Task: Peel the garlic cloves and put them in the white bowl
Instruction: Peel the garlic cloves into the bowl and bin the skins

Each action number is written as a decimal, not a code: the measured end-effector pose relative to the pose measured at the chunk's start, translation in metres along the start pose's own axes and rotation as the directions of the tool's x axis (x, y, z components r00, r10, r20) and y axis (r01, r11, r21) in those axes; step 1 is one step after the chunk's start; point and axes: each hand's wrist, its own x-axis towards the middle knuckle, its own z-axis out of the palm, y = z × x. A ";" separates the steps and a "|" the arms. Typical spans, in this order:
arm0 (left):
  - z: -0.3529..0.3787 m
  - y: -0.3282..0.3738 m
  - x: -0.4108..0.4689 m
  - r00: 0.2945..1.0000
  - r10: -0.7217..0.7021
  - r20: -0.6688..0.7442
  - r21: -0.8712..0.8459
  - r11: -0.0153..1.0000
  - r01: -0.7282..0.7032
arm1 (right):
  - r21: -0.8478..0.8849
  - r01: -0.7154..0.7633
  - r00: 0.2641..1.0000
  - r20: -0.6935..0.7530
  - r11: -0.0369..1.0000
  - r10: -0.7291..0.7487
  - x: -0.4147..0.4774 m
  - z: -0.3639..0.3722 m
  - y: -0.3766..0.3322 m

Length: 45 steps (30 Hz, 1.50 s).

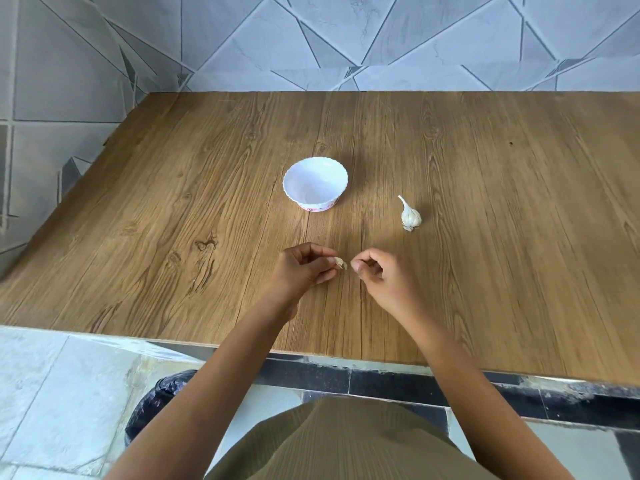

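My left hand (pixel 304 268) pinches a pale garlic clove (pixel 341 262) between thumb and fingers, just above the wooden table (pixel 173 237). My right hand (pixel 379 275) is a finger's width to the right of the clove with its fingers curled; thumb and forefinger pinch something small and pale, too tiny to identify. The white bowl (pixel 315 183) with a scalloped rim stands beyond my hands, and nothing shows inside it. A garlic bulb (pixel 410 216) with its stem pointing away lies to the right of the bowl.
The table's near edge (pixel 346 356) runs just under my forearms. Its left edge slants along the tiled wall (pixel 69 98). A dark bag (pixel 156 403) sits on the floor below the table on the left.
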 end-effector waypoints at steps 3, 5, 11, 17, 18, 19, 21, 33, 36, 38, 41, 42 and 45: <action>0.004 -0.001 0.000 0.998 0.050 -0.037 0.042 0.998 -0.048 | 0.073 -0.029 0.999 0.026 0.997 0.027 -0.002 0.001 -0.005; 0.005 -0.001 -0.001 0.996 0.077 -0.046 0.053 0.996 -0.075 | 0.193 -0.095 0.994 0.071 0.977 0.083 -0.003 0.000 -0.012; 0.006 0.000 -0.005 0.993 0.121 0.004 0.116 0.986 -0.121 | 0.498 -0.251 0.967 0.095 0.830 0.235 -0.005 -0.002 -0.019; 0.001 0.007 -0.002 0.991 0.080 0.107 0.283 0.953 -0.108 | 0.415 -0.205 0.977 0.132 0.886 0.165 -0.007 -0.009 -0.019; 0.000 0.008 -0.002 0.990 0.079 0.114 0.294 0.949 -0.109 | 0.420 -0.201 0.978 0.143 0.885 0.155 -0.007 -0.010 -0.020; 0.000 0.009 -0.002 0.990 0.078 0.119 0.299 0.948 -0.110 | 0.440 -0.207 0.976 0.154 0.874 0.154 -0.008 -0.011 -0.021; 0.001 0.010 -0.003 0.988 0.086 0.130 0.303 0.945 -0.122 | 0.487 -0.254 0.965 0.180 0.835 0.189 -0.009 -0.013 -0.023; -0.002 0.003 0.000 0.929 0.319 0.186 0.549 0.750 -0.368 | 0.490 -0.487 0.869 0.351 0.723 0.348 -0.003 -0.013 -0.023; -0.002 0.005 -0.002 0.978 0.148 0.148 0.469 0.860 -0.202 | 0.327 -0.266 0.954 0.224 0.907 0.199 -0.003 -0.009 -0.018; -0.004 0.010 -0.002 0.986 -0.028 0.164 0.327 0.945 -0.028 | 0.245 -0.079 0.986 0.164 0.966 0.040 -0.004 -0.007 -0.015; -0.008 0.019 0.001 0.938 -0.268 0.220 0.104 0.963 0.250 | 0.141 0.202 0.976 0.057 0.969 -0.211 -0.004 -0.007 -0.017; -0.009 0.021 0.001 0.918 -0.320 0.235 0.045 0.947 0.318 | 0.111 0.275 0.960 0.022 0.955 -0.279 -0.004 -0.007 -0.018; -0.010 0.025 0.002 0.871 -0.408 0.273 -0.038 0.900 0.433 | 0.052 0.399 0.917 -0.033 0.915 -0.398 -0.001 -0.007 -0.020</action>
